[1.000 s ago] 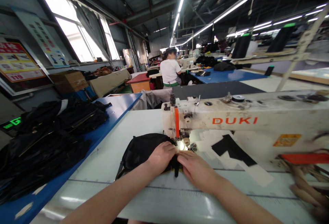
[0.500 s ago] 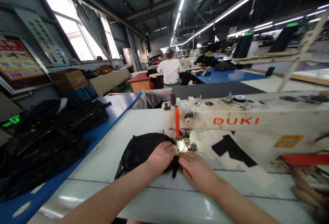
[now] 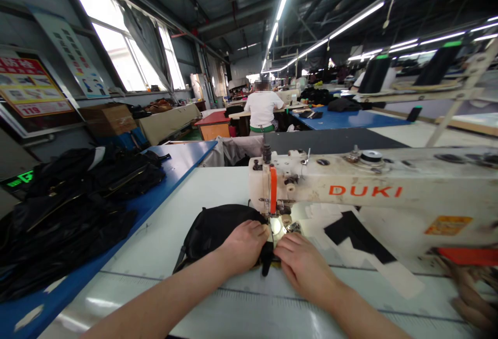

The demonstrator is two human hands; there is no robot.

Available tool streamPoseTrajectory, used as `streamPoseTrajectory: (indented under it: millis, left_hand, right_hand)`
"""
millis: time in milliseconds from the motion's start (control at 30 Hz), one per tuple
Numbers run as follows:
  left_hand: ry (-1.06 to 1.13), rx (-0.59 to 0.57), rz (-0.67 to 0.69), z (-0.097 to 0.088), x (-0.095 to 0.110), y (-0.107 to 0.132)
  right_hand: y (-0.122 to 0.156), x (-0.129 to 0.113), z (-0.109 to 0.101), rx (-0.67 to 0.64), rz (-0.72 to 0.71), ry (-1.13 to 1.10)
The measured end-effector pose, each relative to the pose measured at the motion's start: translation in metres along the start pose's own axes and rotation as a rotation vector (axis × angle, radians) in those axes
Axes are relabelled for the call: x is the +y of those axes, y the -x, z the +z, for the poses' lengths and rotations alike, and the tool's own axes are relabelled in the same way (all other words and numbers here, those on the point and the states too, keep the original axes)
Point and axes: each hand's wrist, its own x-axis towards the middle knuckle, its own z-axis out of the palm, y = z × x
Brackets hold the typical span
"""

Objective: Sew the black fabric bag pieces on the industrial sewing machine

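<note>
A black fabric bag (image 3: 218,230) lies on the pale machine table, its right edge at the needle area of a white sewing machine (image 3: 303,183). My left hand (image 3: 247,243) rests over the bag's right part, fingers curled and closed on the cloth just left of the needle. Close by on the other side, my right hand (image 3: 305,261) has its fingers pressed together at the bag's edge. A short black strap end (image 3: 266,267) pokes out between the hands. My fingertips hide the exact grip, and the machine's lamp lights the spot.
Black fabric strips (image 3: 360,238) and white pieces lie under the machine arm. To the left, a blue table (image 3: 182,154) carries a heap of black bags (image 3: 78,209). Ruler markings run along the table's front. A person in a white shirt (image 3: 260,109) sits further ahead, facing away.
The view has shifted slightly, so the machine sits a little lower and further right. Both hands stay at the bag beside the needle, with little visible movement.
</note>
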Motion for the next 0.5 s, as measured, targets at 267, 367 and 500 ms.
streamPoseTrajectory:
  millis: [267,367,500]
  left_hand:
    - [-0.027,-0.017,-0.020,-0.0022,0.0048,0.0030]
    - [-0.074,-0.035,-0.008,-0.0010,0.0058,0.0024]
    - [-0.101,-0.055,0.003,-0.0017,0.0069,0.0016]
  right_hand:
    - [0.0001,0.0011,0.0024,0.012,0.022,-0.019]
    - [0.0000,0.0015,0.0027,0.017,0.025,-0.025]
    - [-0.0031,0.0037,0.0014,0.044,0.051,-0.038]
